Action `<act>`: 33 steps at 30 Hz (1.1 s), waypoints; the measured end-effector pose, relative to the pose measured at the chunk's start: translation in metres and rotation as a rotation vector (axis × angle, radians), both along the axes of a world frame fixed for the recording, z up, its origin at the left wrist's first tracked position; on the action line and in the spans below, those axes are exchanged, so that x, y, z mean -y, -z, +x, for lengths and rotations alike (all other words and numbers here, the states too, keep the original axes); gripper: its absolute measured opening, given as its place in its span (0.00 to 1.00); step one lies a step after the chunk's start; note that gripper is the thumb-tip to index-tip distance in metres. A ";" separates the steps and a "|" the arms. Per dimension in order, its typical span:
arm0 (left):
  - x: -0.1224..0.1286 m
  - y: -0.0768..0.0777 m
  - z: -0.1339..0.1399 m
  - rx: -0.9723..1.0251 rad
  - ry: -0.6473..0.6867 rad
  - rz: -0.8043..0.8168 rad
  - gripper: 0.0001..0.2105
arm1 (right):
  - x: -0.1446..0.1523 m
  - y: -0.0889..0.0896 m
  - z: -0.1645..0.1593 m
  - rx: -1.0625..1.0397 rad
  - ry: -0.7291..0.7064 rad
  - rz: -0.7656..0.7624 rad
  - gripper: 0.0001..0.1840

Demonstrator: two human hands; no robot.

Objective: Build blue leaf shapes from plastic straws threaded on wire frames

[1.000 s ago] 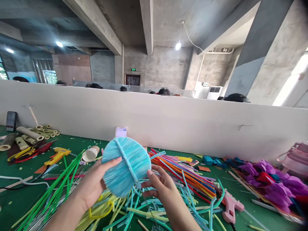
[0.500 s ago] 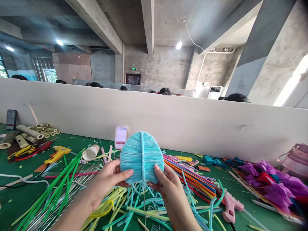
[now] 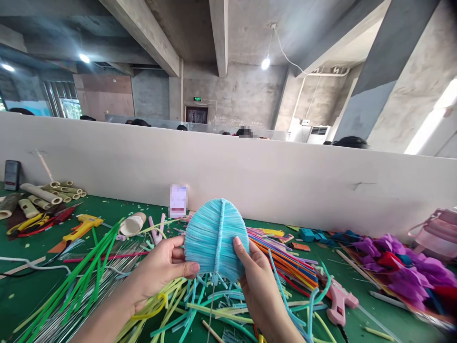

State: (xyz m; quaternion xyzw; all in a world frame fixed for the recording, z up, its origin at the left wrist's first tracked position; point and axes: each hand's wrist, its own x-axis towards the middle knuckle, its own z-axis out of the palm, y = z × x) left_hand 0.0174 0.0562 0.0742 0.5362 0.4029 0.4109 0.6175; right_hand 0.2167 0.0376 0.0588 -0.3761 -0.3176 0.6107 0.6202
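A rounded light-blue leaf [image 3: 203,233] made of fuzzy pipe cleaners is held up above the table, its raised midrib leaning slightly right at the top. A thin wire stem [image 3: 211,309] runs down from its base. My left hand [image 3: 171,264] pinches the lower left edge, thumb in front and fingers behind. On the lower right edge my right hand [image 3: 255,267] grips with its thumb on the front face; its fingers are partly hidden behind. Beneath both hands lie loose blue and yellow pipe cleaners [image 3: 200,309].
Green pipe cleaners [image 3: 89,267] and a yellow glue gun [image 3: 82,227] lie left, near bamboo pieces [image 3: 43,193] and pliers [image 3: 28,224]. To the right are a pink glue gun [image 3: 339,300], purple petals [image 3: 410,271] and a pink bottle [image 3: 437,233]. A white partition [image 3: 285,176] borders the back.
The leaf has shifted a little right and down, and its midrib has tilted to the right. Both hands still hold it. The camera view has moved slightly.
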 end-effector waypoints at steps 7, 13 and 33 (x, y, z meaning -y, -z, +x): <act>0.002 -0.008 0.000 -0.002 -0.002 0.001 0.30 | -0.003 0.001 0.003 -0.046 -0.041 -0.054 0.30; 0.011 0.020 0.000 0.023 0.008 -0.088 0.26 | 0.014 0.013 -0.003 -0.015 0.018 -0.136 0.35; 0.017 0.129 -0.039 -0.953 -0.339 0.876 0.15 | 0.063 0.112 0.028 0.870 0.224 -0.036 0.27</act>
